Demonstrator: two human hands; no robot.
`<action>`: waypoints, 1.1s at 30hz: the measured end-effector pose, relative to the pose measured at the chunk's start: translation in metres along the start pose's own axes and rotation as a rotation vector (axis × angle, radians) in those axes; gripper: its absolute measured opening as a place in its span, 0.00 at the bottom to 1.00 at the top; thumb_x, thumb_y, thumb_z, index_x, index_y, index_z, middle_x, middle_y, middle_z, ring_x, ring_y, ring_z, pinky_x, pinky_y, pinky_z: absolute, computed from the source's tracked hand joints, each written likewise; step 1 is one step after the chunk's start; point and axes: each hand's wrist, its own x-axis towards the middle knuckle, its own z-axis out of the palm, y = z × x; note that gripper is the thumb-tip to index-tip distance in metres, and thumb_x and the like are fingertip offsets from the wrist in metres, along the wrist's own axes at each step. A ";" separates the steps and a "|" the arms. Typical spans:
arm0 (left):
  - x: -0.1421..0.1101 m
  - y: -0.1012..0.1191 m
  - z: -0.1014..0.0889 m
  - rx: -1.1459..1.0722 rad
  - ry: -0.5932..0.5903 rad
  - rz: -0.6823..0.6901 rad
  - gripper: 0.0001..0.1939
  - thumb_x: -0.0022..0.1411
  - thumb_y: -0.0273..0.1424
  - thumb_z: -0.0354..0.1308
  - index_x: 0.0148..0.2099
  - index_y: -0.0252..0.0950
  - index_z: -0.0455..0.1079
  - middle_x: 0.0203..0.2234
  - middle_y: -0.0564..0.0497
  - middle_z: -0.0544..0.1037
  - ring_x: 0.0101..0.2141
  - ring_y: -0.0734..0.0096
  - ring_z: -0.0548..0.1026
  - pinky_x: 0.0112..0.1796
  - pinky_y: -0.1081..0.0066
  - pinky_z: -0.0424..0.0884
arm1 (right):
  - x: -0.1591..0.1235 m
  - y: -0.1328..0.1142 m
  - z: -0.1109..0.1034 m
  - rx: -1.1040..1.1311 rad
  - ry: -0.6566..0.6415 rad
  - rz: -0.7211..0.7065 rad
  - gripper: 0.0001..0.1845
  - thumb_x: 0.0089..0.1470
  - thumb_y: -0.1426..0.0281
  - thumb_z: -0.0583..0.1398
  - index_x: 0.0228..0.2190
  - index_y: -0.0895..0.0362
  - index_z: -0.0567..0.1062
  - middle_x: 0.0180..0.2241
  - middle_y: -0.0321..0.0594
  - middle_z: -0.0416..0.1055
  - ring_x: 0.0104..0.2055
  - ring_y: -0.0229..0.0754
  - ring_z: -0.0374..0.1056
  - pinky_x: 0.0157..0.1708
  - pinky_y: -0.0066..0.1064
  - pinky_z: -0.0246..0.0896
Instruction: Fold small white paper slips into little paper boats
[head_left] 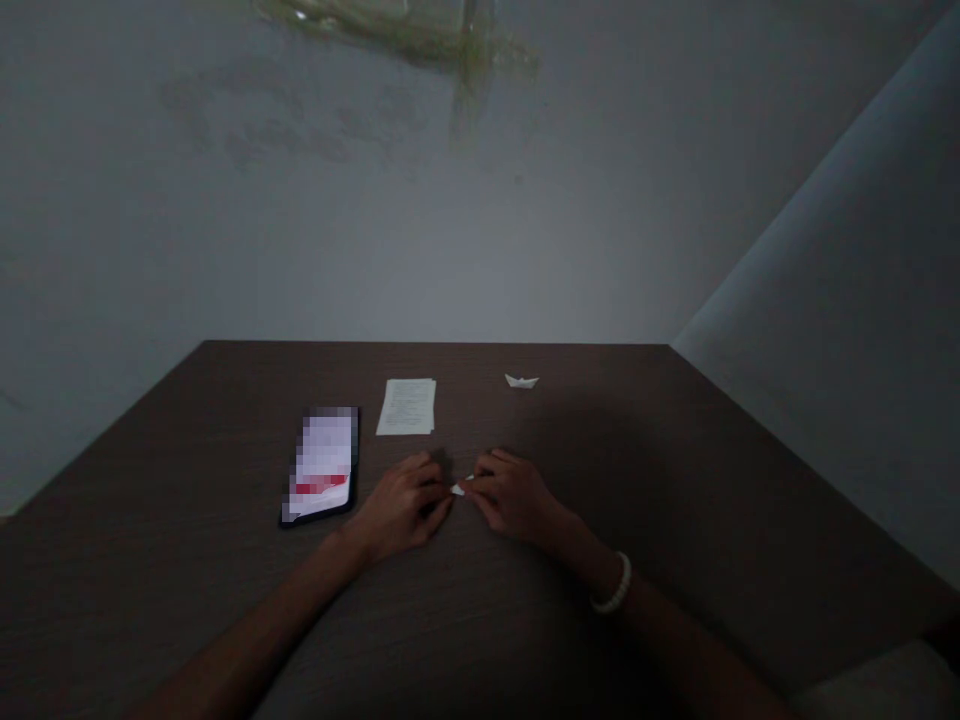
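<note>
Paper point(458, 489), small and white, between the two hands near mid-table; mostly covered by fingers, only a pointed bit and a sliver showing, so its full shape cannot be told. Left hand point(405, 508): thumb and forefinger drawn together at the paper's left end, pinching it, tips nearly meeting; other fingers curled, side of the hand low over the wood. Right hand point(521, 500): thumb and fingers closed in on the right end, same narrow pinch, knuckles bent, back of the hand upward. Fingertips of the two hands very near each other; whether they touch cannot be told. Forearms run in from the lower corners, slanting inward. Bracelet point(625, 578), pale and beaded, around the right wrist.

Beyond the left hand, sheets point(407, 407): small stack lying flat, slightly uneven at the right edge, printed lines too small to read. Left of these, and just beside the left wrist, phone point(324, 455): face up, screen lit, dark edge, display pixelated, red band low down. Boat point(521, 382), folded, white, upright, beyond the right hand near the far edge, well apart from the sheets.

Table point(480, 630): dark brown, faint grain. Wall point(480, 240) behind, grey, with greenish stain point(405, 40) high up. Light dim; shadow right of the right hand.
</note>
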 end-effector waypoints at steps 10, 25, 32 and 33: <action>0.000 0.003 -0.004 0.047 -0.011 0.026 0.12 0.64 0.27 0.51 0.32 0.34 0.75 0.27 0.47 0.71 0.34 0.64 0.68 0.35 0.64 0.68 | 0.015 -0.002 0.008 0.136 0.038 0.290 0.04 0.52 0.68 0.64 0.27 0.54 0.79 0.28 0.35 0.73 0.32 0.37 0.68 0.35 0.27 0.57; 0.002 0.004 -0.003 0.052 -0.033 0.017 0.11 0.63 0.27 0.50 0.32 0.33 0.72 0.28 0.47 0.71 0.34 0.64 0.68 0.37 0.64 0.68 | 0.024 -0.009 0.006 0.144 0.030 0.453 0.10 0.54 0.65 0.61 0.24 0.54 0.79 0.26 0.36 0.76 0.29 0.36 0.69 0.29 0.26 0.54; 0.003 0.005 -0.004 0.083 -0.074 -0.071 0.10 0.62 0.28 0.52 0.42 0.33 0.73 0.33 0.46 0.71 0.37 0.61 0.67 0.39 0.62 0.68 | 0.019 -0.005 0.008 0.193 0.028 0.404 0.04 0.52 0.69 0.62 0.28 0.53 0.79 0.29 0.35 0.77 0.32 0.37 0.70 0.34 0.26 0.57; 0.003 0.005 -0.004 0.079 -0.080 -0.071 0.10 0.62 0.28 0.51 0.43 0.34 0.73 0.33 0.46 0.71 0.37 0.61 0.67 0.39 0.61 0.68 | 0.018 -0.004 0.008 0.190 0.037 0.389 0.04 0.52 0.70 0.62 0.28 0.53 0.79 0.29 0.35 0.77 0.33 0.37 0.70 0.35 0.26 0.57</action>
